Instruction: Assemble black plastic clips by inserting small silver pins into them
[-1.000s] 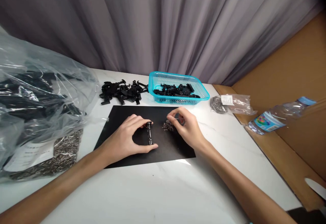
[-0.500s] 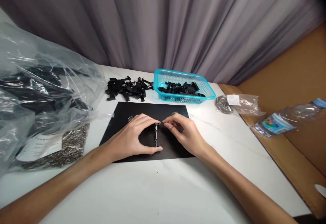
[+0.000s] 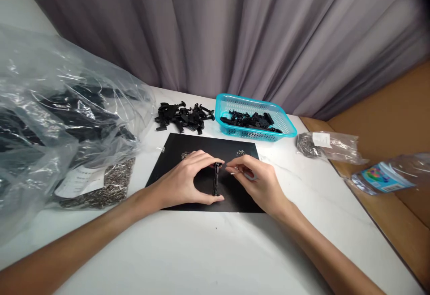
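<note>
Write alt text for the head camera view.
A left hand holds a slim black plastic part on a black mat while the right hand pinches a small metal pin beside it. Beyond lie loose black parts and a blue basket; a clear bag sits left.

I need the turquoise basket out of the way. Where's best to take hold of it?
Probably the flared rim of the turquoise basket at its right end, coming from the right: the lip juts outward, and a pile of black parts lies close on its left.

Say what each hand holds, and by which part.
Left hand grips the black plastic strip by both ends; right hand pinches a metal pin by one end.
</note>
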Action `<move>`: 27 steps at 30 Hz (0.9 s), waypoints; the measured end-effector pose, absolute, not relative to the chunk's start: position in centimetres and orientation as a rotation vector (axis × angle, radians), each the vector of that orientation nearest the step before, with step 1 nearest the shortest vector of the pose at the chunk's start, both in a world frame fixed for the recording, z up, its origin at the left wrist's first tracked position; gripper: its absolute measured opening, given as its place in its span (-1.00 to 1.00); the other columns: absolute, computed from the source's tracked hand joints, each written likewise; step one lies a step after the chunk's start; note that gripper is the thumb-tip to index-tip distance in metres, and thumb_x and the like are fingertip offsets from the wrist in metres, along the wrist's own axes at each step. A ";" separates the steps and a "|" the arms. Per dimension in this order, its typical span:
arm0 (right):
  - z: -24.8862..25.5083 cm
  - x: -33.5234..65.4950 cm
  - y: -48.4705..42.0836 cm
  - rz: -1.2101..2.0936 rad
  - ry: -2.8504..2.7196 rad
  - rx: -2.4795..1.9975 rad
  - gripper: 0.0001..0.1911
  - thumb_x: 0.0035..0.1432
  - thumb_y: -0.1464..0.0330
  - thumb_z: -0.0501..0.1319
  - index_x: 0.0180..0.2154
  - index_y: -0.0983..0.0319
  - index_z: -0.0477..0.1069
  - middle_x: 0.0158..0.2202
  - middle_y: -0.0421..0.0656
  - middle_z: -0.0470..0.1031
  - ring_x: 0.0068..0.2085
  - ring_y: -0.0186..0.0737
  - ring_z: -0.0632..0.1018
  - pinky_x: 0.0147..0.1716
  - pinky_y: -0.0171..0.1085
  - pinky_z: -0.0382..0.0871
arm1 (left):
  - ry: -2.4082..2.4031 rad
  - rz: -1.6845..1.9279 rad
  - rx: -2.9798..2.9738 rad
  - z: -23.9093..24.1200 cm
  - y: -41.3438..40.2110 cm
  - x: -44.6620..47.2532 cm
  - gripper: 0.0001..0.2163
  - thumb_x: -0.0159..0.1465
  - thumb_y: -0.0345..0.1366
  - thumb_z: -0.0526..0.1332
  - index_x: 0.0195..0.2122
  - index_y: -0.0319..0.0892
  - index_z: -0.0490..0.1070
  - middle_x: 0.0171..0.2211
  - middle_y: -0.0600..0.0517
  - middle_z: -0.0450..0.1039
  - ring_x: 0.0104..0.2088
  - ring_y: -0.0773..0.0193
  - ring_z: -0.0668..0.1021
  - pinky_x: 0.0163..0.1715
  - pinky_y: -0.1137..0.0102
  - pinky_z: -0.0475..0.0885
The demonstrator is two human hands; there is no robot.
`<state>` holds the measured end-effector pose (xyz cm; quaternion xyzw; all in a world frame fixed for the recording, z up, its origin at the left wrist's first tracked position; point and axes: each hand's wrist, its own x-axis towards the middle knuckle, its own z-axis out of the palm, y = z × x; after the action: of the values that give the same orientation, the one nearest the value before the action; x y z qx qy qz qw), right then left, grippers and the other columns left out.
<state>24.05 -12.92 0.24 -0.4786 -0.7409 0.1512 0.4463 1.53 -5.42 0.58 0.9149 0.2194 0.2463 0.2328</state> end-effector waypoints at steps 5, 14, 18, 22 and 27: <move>1.4 24.0 -13.2 0.414 -1.824 -1.163 -0.86 0.34 0.50 0.23 -0.15 0.20 0.54 -0.35 -0.21 0.50 -0.39 -0.30 0.42 -0.41 -0.29 0.31 | 0.578 0.702 2.513 0.5 -5.4 1.6 -0.40 0.11 -0.06 0.50 0.13 -0.16 0.42 -0.06 -0.04 0.53 -0.01 0.06 0.52 0.06 0.14 0.43; 1.3 23.6 -13.5 0.321 -1.905 -1.129 -0.84 0.42 0.51 0.12 -0.14 0.19 0.45 -0.21 -0.13 0.48 -0.24 -0.24 0.47 -0.26 -0.24 0.39 | 0.555 0.729 2.516 0.4 -5.6 1.6 -0.40 0.11 -0.05 0.50 0.11 -0.18 0.41 -0.09 -0.05 0.53 -0.02 0.06 0.52 0.03 0.16 0.43; 0.9 23.6 -13.4 0.276 -1.917 -1.127 -0.71 0.44 0.57 0.00 -0.12 0.18 0.44 -0.13 -0.07 0.45 -0.10 -0.18 0.51 -0.14 -0.17 0.45 | 0.557 0.739 2.516 0.4 -5.7 1.6 -0.40 0.11 -0.03 0.50 0.09 -0.20 0.40 -0.09 -0.06 0.53 -0.03 0.06 0.52 0.02 0.16 0.43; 0.9 23.3 -13.6 0.263 -1.902 -1.103 -0.77 0.43 0.55 0.10 -0.11 0.17 0.47 -0.16 -0.11 0.55 -0.15 -0.19 0.55 -0.12 -0.14 0.48 | 0.549 0.756 2.519 0.4 -5.6 1.6 -0.39 0.12 -0.03 0.49 0.10 -0.21 0.39 -0.10 -0.06 0.53 -0.03 0.05 0.52 0.02 0.15 0.43; 0.9 22.6 -13.9 0.169 -1.774 -1.096 -0.76 0.34 0.51 0.29 -0.01 0.14 0.50 -0.26 -0.19 0.64 -0.33 -0.24 0.54 -0.32 -0.22 0.53 | 0.542 0.772 2.517 0.2 -5.6 1.6 -0.43 0.11 -0.03 0.49 0.05 -0.19 0.40 -0.11 -0.05 0.52 -0.05 0.06 0.52 0.00 0.14 0.42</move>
<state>22.55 -13.86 0.89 -0.4535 -0.7339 0.0700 0.5008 1.60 -5.57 0.16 0.9125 0.1964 0.2799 0.2248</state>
